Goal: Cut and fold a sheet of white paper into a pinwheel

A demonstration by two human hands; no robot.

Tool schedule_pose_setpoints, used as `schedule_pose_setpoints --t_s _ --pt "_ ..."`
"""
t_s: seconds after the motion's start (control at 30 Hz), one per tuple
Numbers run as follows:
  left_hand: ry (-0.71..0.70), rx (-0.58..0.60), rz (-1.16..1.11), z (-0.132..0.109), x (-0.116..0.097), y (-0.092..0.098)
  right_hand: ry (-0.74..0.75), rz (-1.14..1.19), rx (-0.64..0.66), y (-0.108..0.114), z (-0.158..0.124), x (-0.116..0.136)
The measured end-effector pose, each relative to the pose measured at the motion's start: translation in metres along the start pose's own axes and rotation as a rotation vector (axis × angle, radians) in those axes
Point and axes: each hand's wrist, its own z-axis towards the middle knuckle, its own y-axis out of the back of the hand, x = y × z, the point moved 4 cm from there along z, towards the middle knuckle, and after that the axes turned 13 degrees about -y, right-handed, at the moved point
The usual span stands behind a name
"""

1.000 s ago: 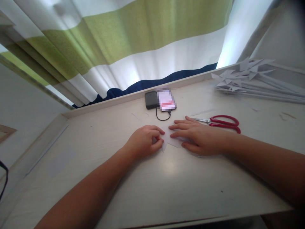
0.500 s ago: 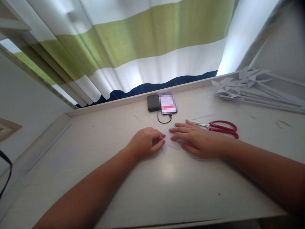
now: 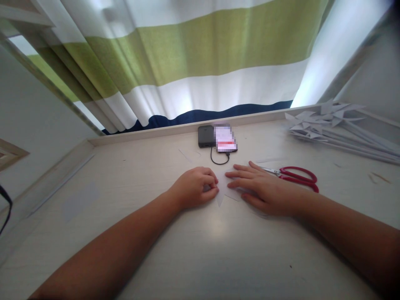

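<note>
One spread right hand [image 3: 261, 187] stayed on the paper [image 3: 221, 196], flat on the table [image 3: 187, 258]; the left hand [image 3: 196, 188] had curled its fingers nearer its thumb at the paper's edge, pinching or not I couldn't tell, apparently steadying it.

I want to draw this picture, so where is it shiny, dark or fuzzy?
Head view: light glows through the curtain, with a glare spot on the table. Head view: the lit screen is blocky squares; the paper at the left hand looks soft. Head view: the top right corner goes dark.
</note>
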Motion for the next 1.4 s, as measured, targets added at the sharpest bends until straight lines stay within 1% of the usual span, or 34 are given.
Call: schedule_pose_setpoints --t_s 0.23,0.4,0.53,0.8,1.0,1.23,1.4 --pt "0.039 0.027 0.040 -0.0005 -0.0032 0.0002 -0.010 -0.021 -0.004 -0.0002 0.0004 -0.0006" --pt "0.039 -0.022 0.019 -0.0011 -0.0066 0.0000 -0.022 -0.019 0.005 0.0012 0.0006 0.0008" --pt "0.038 -0.036 0.017 -0.0014 -0.0039 -0.0007 -0.027 -0.049 0.026 0.0004 0.0010 0.0004" --pt "-0.005 -0.034 0.020 -0.0023 -0.0033 -0.0001 -0.043 -0.058 0.035 0.0009 0.0013 0.0000" --pt "-0.035 -0.062 -0.028 -0.0006 -0.0057 -0.0004 -0.039 -0.037 0.029 0.0019 0.0011 0.0007" --pt "0.032 -0.042 -0.058 -0.0006 -0.0005 -0.0032 -0.060 -0.023 0.026 0.0002 0.0009 0.0002" --pt "0.079 -0.010 -0.046 -0.0002 -0.0005 -0.0005 -0.086 -0.022 0.043 0.0011 0.0004 0.0011"
